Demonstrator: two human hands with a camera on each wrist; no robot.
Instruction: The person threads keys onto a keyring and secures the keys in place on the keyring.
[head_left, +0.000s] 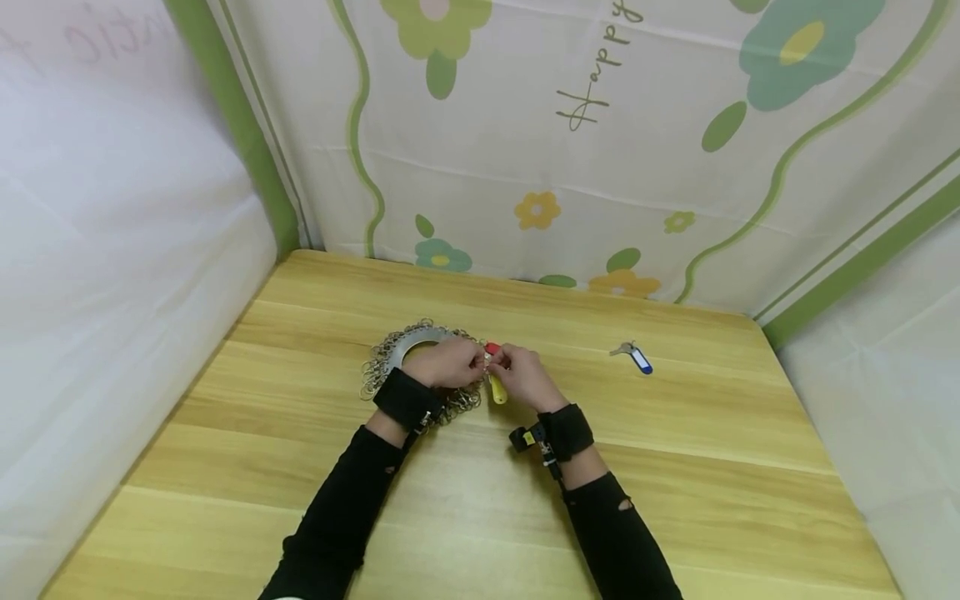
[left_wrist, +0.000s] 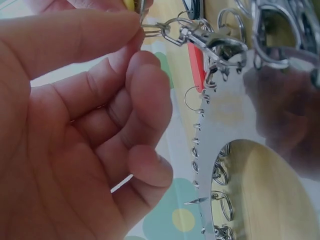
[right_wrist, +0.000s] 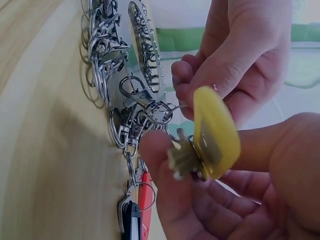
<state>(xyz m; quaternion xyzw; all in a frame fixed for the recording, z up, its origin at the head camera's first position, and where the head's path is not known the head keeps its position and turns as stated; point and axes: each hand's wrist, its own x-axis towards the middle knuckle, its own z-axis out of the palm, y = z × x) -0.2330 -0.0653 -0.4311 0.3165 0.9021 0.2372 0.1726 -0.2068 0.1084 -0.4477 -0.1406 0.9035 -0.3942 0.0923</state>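
A flat metal ring [head_left: 401, 346] edged with many small snap clips and split rings lies on the wooden table. My left hand [head_left: 450, 362] reaches over it and pinches a split ring [left_wrist: 152, 29] between thumb and forefinger. That split ring is linked to a snap clip [left_wrist: 210, 42] on the metal ring's edge. Beside it, my right hand [head_left: 525, 379] holds a key [right_wrist: 184, 159] with a yellow key tag [right_wrist: 217, 132] between thumb and fingers. A red key tag [right_wrist: 146, 205] and a black one [right_wrist: 131, 220] hang from the clips below.
To the right on the table lies a key with a blue key tag [head_left: 641, 360]. Flower-printed cloth [head_left: 480, 142] stands behind the table [head_left: 450, 517], and white cloth walls [head_left: 135, 250] rise at both sides.
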